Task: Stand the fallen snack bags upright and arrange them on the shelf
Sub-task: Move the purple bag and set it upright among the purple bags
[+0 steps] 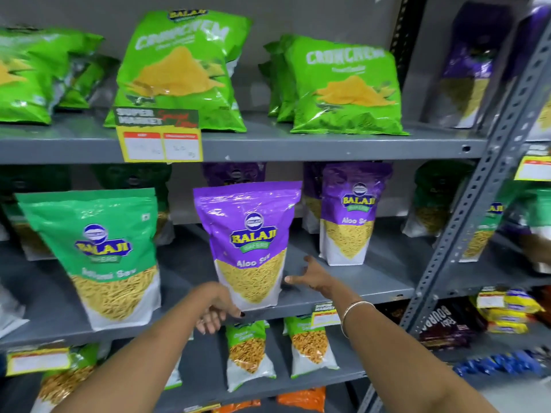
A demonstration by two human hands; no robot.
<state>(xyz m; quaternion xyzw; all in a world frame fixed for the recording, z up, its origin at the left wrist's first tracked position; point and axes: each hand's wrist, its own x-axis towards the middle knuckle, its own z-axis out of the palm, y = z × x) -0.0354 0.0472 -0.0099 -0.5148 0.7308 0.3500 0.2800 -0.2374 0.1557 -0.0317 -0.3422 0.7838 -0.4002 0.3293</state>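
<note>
A purple Balaji Aloo Sev bag [249,234] stands upright at the front of the middle shelf [357,296]. My left hand [213,308] grips its lower left corner, thumb on the bottom edge and fingers curled below the shelf lip. My right hand [313,275] is beside the bag's lower right edge with fingers spread; the thumb just touches the bag. A second purple Aloo Sev bag [348,213] stands upright to the right, further back. A green Balaji sev bag [98,251] stands leaning slightly at the left.
Green Crunchem bags [182,73] [346,87] lean on the top shelf above a yellow price tag [161,144]. A slotted steel upright [477,210] runs along the right. Smaller snack bags [247,353] stand on the lower shelf. More bags sit behind in shadow.
</note>
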